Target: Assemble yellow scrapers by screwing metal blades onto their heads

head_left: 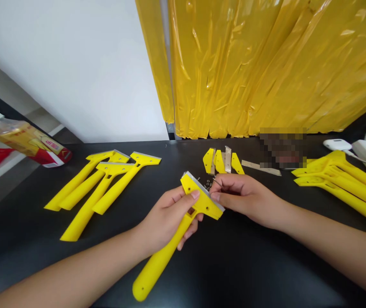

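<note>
My left hand (pixel 176 216) is closed around the neck of a yellow scraper (pixel 160 265), thumb pressed on its head near a metal blade edge. Two screw holes show in the head, and the handle points down toward me. Just beyond the blade, my right hand (pixel 243 194) pinches a small thin metal piece, seemingly a screw, partly hidden by the fingers. Tiny screws and nuts (pixel 208 184) lie on the table by the right fingertips. Behind them are several yellow clamp plates (pixel 219 161) with metal blades (pixel 228 159) among them.
Several scrapers with blades (pixel 112 169) lie at the left. Several yellow scraper handles (pixel 349 175) are stacked at the right. A loose blade (pixel 261 167) rests at the back. A bottle (pixel 30 141) lies at the far left, and yellow plastic sheeting (pixel 266 64) hangs behind the black table (pixel 250 265).
</note>
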{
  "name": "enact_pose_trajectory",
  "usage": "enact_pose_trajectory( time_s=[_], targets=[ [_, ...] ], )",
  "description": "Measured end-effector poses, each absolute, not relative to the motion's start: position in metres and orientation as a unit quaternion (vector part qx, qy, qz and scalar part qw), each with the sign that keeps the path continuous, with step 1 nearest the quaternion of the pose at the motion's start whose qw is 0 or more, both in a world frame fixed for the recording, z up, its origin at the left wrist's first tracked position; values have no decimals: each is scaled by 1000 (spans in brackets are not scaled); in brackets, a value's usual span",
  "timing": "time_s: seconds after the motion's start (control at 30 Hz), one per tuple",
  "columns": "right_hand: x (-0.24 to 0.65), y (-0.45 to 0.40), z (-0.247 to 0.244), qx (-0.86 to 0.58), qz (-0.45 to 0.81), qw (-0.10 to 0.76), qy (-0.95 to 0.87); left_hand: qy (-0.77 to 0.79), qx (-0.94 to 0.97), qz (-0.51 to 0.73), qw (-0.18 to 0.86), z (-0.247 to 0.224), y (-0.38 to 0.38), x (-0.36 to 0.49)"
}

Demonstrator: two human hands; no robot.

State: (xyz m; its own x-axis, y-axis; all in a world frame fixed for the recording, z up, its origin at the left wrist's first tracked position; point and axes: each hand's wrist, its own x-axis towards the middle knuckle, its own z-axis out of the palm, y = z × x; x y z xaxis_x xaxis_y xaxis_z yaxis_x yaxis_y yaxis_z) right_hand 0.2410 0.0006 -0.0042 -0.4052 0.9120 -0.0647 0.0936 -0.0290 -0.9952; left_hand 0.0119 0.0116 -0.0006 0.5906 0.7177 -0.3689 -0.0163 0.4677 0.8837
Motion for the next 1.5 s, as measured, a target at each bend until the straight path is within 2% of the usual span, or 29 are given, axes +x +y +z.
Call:
enact_pose_trajectory(
  time_s=[0.77, 1.0, 1.1, 1.17, 1.23, 1.3, 1.4, 1.5],
  targets=[
    [237, -3, 4, -427, 597, 305, -607, 402, 483, 258, 734, 6, 9, 12],
    [238, -3, 7, -439, 573, 318, -615, 382, 551, 245, 700, 17, 9, 9],
    [235, -7, 13, -465, 535, 380, -594, 415, 662, 245, 573, 30, 8, 3],
    [232, -10, 17, -482, 546, 411, -548, 406, 787, 256, 388, 36, 7, -1],
    [229, -15, 20, -479, 620, 397, -478, 355, 883, 231, 203, 39, 4, -4],
    [225, -20, 20, -454, 705, 369, -400, 283, 940, 182, 62, 37, 1, -4],
    [221, -25, 17, -432, 769, 351, -315, 196, 971, 119, -68, 30, -4, -1],
    [219, -28, 14, -444, 781, 330, -291, 152, 971, 114, -143, 26, -7, 2]
  ],
)
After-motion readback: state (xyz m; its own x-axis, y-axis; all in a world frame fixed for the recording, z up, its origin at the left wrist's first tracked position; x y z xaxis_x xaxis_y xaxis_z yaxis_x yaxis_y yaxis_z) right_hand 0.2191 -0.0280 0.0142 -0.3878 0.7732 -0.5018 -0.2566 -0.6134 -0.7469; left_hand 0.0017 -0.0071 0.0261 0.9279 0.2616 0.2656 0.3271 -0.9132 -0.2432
